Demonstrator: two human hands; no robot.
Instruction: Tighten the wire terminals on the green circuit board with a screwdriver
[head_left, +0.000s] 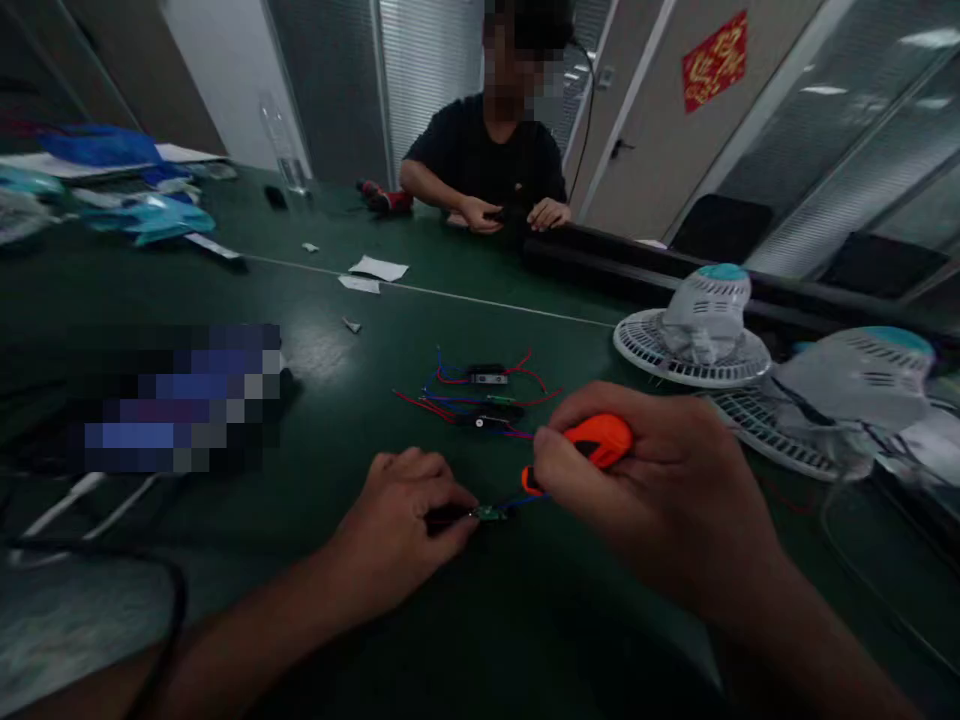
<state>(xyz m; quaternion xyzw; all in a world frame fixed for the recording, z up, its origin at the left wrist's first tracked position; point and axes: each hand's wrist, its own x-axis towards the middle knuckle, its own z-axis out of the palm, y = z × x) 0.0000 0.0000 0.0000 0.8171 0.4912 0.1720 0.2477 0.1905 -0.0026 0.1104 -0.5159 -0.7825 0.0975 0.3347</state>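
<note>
My left hand (409,505) rests on the dark green table (315,330), fingers pinched on a small green circuit board (491,513) with wires running off it. My right hand (660,480) is wrapped round an orange-handled tool (596,443), whose tip points down at the board. Just beyond my hands lie a few small black parts with red and blue wires (484,395), loose on the table.
Two white fan heads (694,330) (847,385) lie at the right. Across the table sits another person (491,160), both hands on a dark object. Paper scraps (375,270), blue bags (142,215) and a clear glass (289,165) are at the far left.
</note>
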